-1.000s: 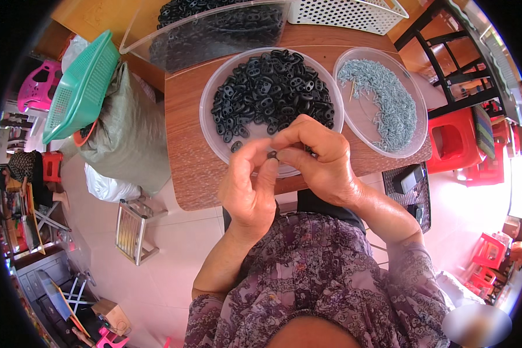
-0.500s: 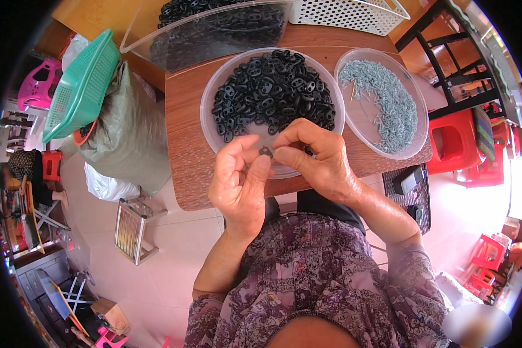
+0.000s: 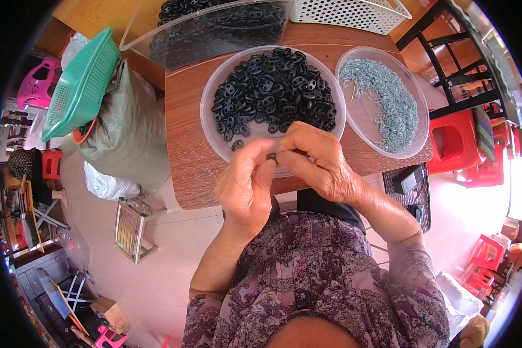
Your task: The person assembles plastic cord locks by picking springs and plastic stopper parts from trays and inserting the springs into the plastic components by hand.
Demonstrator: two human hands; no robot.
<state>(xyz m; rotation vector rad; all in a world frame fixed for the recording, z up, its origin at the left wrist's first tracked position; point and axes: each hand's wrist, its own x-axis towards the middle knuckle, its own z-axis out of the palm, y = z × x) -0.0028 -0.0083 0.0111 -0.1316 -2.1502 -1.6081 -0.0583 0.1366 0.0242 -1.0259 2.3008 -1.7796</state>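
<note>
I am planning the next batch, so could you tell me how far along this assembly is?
Done: cannot tell; no finished pile is visible. In hand: both hands, left hand and right hand, pinch one small black piece. Left: the black pieces bowl and grey metal clips bowl remain well stocked.

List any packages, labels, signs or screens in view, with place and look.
No labels, signs or screens show.
Grey-green sack: left of the table, bulging, under a green basket.
White bag: on the floor below the sack, crumpled.
Cardboard box: floor, lower left, brown.

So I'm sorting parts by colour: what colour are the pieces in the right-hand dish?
Pale blue-grey pieces, seen in the head view.
</note>
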